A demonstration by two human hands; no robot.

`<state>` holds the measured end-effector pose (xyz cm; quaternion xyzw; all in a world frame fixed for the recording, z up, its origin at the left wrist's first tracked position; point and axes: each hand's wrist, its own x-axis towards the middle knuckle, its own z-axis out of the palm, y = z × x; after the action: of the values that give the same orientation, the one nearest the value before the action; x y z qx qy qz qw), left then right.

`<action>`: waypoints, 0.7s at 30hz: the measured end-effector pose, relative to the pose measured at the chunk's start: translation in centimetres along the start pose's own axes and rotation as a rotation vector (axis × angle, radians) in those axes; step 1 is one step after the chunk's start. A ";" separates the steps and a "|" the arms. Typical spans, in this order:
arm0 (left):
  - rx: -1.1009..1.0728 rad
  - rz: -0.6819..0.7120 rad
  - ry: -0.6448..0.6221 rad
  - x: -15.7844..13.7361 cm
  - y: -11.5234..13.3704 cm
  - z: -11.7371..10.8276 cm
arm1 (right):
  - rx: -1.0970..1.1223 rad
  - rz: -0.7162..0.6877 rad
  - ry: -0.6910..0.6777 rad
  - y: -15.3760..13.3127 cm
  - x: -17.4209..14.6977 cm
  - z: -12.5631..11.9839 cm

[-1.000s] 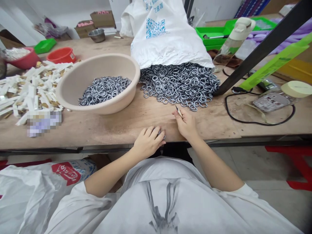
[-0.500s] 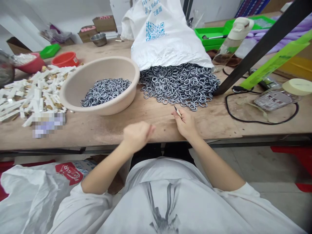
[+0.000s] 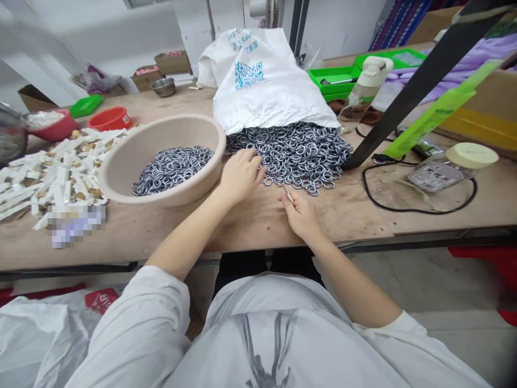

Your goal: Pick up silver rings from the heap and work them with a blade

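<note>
Dark grey rings [image 3: 297, 153] spill in a heap onto the wooden table from the mouth of a white sack [image 3: 258, 91]. My left hand [image 3: 242, 175] is at the heap's left edge, fingers apart and bent downward over the rings; whether the fingertips touch any is hidden. Just in front of the heap, my right hand [image 3: 301, 215] is closed around a slim pointed tool [image 3: 288, 195] with a pale handle and a dark tip. The tip points away from me. A beige basin [image 3: 117, 175] left of my left hand contains more of the same rings.
White strips [image 3: 64, 175] lie scattered at the left, near a red bowl [image 3: 109, 117]. A slanted black post [image 3: 383, 126] stands right of the heap. Beyond it are a black cable [image 3: 365, 186], a lidded jar [image 3: 438, 177] and a clear bottle [image 3: 359, 97].
My left hand has moved forward from near the table's front edge to the ring heap, and its fingers have opened. The right hand keeps the tool near the same spot. The view has shifted slightly.
</note>
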<state>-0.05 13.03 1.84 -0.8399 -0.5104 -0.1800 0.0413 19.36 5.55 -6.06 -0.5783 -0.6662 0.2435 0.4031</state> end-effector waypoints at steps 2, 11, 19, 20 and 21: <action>-0.021 -0.159 -0.118 1.2 0.5 2.9 | 0.002 0.002 -0.002 0.0 0.0 -0.1; -0.112 -0.268 -0.186 0.0 0.9 5.9 | -0.002 -0.010 -0.043 -0.4 -0.4 -0.2; -0.183 -0.289 -0.068 1.4 1.0 6.4 | 0.052 -0.008 -0.045 -0.8 -0.4 -0.3; -0.198 -0.292 -0.048 1.4 0.9 6.3 | 0.055 -0.002 -0.036 -0.7 -0.4 -0.3; -0.211 -0.298 -0.025 1.4 0.9 6.1 | 0.059 0.006 -0.026 -0.7 -0.4 -0.4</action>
<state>2.88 15.36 -3.25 -0.7567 -0.6081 -0.2262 -0.0803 19.25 4.95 -5.40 -0.5648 -0.6623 0.2718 0.4106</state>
